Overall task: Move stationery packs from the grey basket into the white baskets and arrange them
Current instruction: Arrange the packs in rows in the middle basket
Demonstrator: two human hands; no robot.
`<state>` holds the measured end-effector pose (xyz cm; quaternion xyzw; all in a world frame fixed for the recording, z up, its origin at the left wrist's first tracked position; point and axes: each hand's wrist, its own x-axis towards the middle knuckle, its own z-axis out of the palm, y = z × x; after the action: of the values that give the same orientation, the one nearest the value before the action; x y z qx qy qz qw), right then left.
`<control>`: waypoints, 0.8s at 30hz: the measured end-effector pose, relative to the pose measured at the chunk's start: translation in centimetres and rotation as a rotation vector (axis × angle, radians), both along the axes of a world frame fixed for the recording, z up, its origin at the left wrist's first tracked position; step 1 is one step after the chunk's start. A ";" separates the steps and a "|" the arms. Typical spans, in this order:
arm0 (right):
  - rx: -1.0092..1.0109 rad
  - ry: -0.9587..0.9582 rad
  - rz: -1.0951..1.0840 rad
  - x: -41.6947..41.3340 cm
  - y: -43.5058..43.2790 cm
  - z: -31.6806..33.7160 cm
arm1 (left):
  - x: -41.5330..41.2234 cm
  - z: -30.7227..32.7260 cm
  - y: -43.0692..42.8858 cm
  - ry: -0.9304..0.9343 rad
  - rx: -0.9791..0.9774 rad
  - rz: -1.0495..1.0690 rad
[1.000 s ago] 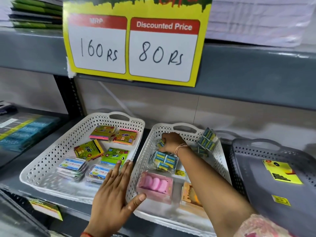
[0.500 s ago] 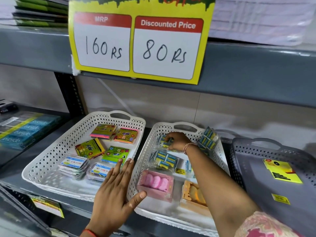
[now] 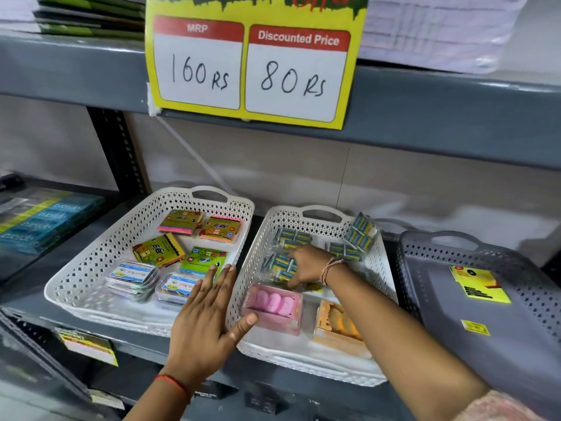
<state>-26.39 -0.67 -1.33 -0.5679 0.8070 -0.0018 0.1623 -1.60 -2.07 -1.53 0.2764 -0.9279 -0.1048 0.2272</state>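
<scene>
**Arrangement step in hand; grey basket nearly cleared**

The right hand [image 3: 306, 264] is seen reaching into the right white basket [image 3: 381, 270], fingers curled down onto a clear-wrapped pack of blue erasers [image 3: 280, 264] lying in the middle of that basket. Whether the pack is pinched or merely pushed cannot be told, as the fingertips are hidden beneath the hand. The left hand [image 3: 206, 317] is laid flat with fingers spread across the adjoining rims of the two white baskets, thumb toward the pink eraser box [image 3: 274, 308], nothing held.

Further blue packs are noted at the rear [image 3: 291, 237] and against the right wall [image 3: 359, 232]; an orange box [image 3: 338, 326] sits beside the pink one at the front. Sticky-note pads [image 3: 180, 221] and clear cases are set in rows in the left white basket [image 3: 91, 268].

In the grey basket [image 3: 425, 247] on the shelf, only what appear to be yellow labels are visible, so the transfer is judged largely complete. The step in hand is judged to be arranging. The next move calls for the blue pack to be squared in line with its neighbours, clear of the pink box.
</scene>
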 end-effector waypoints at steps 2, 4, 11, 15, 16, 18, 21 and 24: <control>-0.045 -0.037 -0.012 0.2 0.2 0.1 | 0.0 -0.1 0.0 -0.005 0.000 0.003; -0.061 -0.058 -0.018 0.3 0.2 0.3 | 0.0 -0.2 -0.1 -0.013 0.001 0.010; -0.084 -0.150 -0.062 0.7 1.0 0.6 | 0.0 -0.6 -0.4 -0.003 0.016 0.021; -0.302 -0.103 -0.152 -2.0 2.3 2.7 | -0.8 0.3 -0.2 -0.016 -0.020 -0.104; -0.320 0.000 -0.158 -3.4 2.9 3.3 | -1.2 0.3 -0.1 -0.013 -0.019 -0.136; -0.222 0.303 -0.121 -6.4 4.0 4.1 | -1.9 0.1 0.1 -0.009 0.013 -0.161; 0.077 0.607 -0.100 -9.3 4.7 4.0 | -2.4 -0.2 0.2 0.013 0.040 -0.162; 0.165 0.611 -0.125 -9.7 4.3 3.2 | -2.3 -0.3 0.1 0.012 0.023 -0.180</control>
<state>-36.08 3.60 1.87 -0.4766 0.8490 0.2242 -0.0427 -3.88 -1.95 -1.83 0.1940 -0.9463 -0.1372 0.2193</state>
